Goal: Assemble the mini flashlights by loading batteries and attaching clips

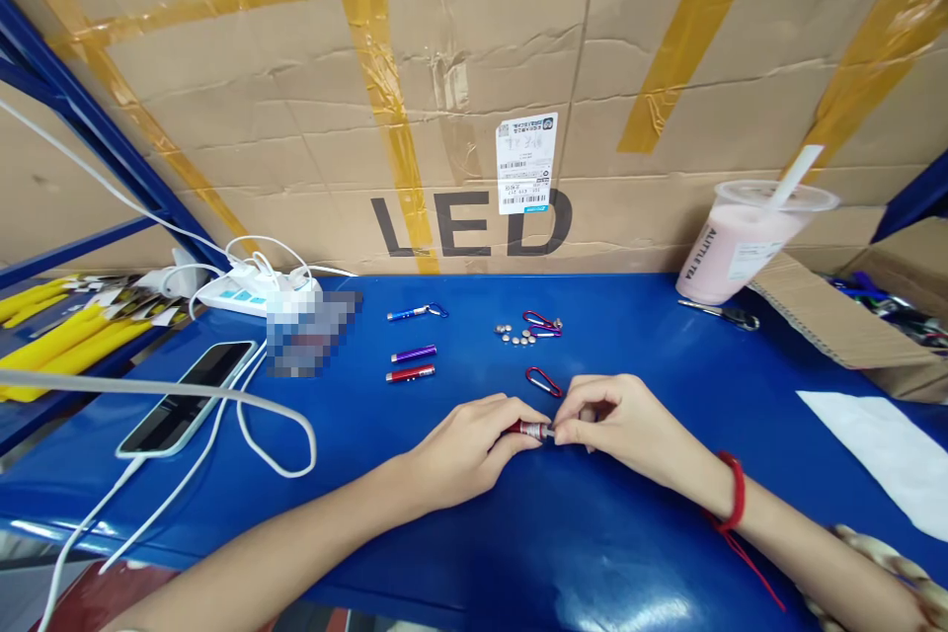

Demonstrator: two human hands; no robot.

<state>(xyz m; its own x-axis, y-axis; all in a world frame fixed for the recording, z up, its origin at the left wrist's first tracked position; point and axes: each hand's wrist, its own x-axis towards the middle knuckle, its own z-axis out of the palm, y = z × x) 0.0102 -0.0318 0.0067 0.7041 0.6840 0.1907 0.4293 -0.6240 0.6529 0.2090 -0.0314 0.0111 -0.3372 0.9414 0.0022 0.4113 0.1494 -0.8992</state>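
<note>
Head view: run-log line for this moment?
left hand: grips red mini torch | right hand: pinches its end | nearby: red carabiner, button cells | surface: blue table

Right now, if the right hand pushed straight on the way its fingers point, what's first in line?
The red keychain light, which the right hand pinches at the tip; then the left hand holding it.

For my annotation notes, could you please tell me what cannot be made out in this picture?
All in the head view:
1. Small red torch: body hidden in the left hand, tip covered by the right hand.
2. Pixelated patch beside the power strip: blurred out.
3. Shipping label on the cardboard: print too small.
4. Open box: cut off by the right edge.
</note>
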